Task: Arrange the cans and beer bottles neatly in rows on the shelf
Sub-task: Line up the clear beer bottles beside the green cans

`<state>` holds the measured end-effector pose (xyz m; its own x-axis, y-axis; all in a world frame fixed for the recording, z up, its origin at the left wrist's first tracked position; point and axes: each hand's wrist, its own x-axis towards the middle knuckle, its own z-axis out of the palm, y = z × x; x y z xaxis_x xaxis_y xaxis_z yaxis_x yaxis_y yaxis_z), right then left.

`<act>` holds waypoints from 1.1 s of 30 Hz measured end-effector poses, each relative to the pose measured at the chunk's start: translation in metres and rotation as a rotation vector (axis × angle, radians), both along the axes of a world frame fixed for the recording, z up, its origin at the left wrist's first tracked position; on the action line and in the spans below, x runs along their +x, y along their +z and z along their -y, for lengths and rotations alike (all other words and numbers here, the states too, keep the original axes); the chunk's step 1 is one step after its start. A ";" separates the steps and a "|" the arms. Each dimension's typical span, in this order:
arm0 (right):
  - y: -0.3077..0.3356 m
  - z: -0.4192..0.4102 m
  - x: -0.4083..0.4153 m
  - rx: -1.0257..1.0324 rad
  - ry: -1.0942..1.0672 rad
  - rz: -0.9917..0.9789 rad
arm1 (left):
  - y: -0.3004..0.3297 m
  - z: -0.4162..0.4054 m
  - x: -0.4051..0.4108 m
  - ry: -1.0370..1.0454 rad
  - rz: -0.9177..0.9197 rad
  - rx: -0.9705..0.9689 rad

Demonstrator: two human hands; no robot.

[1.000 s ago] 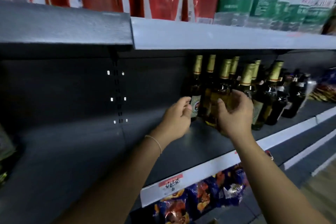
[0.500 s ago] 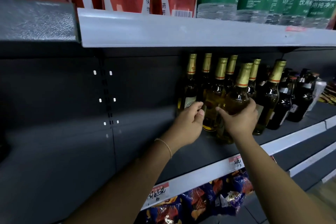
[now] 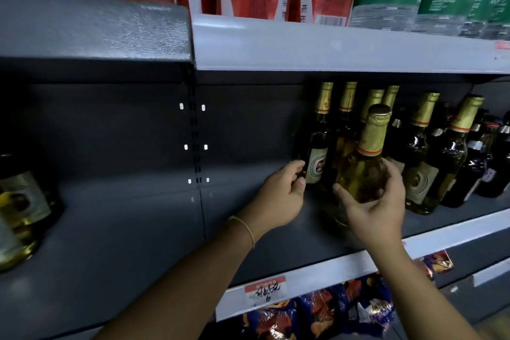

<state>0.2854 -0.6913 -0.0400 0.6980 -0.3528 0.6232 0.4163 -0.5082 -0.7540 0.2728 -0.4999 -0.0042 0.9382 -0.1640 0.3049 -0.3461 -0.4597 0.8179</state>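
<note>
Both hands have drawn nearer: the right hand (image 3: 378, 210) now curls round a front beer bottle (image 3: 364, 171) tipped forward on the shelf (image 3: 276, 232), the left hand (image 3: 281, 196) pinching the end bottle (image 3: 317, 152), so row-straightening continues.

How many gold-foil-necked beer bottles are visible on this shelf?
7: one in the right hand at front, four behind at, two right at. More may be hidden.

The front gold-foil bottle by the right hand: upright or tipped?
Tipped. The front bottle leans toward the camera, neck off-line with the upright bottles behind; the right hand grips its body.
</note>
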 end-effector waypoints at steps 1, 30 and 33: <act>0.001 -0.008 -0.003 -0.006 0.043 0.001 | -0.001 -0.008 -0.002 0.004 -0.010 0.005; 0.030 -0.343 -0.111 0.068 1.083 -0.242 | -0.025 -0.331 -0.154 0.121 -0.248 -0.014; 0.030 -0.367 -0.121 0.081 1.137 -0.259 | -0.029 -0.353 -0.172 0.171 -0.242 -0.039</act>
<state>0.1643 -0.3239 -0.0103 0.7400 0.5251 0.4202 0.4297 0.1115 -0.8961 0.1012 -0.1467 -0.0333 0.9974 0.0100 0.0718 -0.0591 -0.4611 0.8854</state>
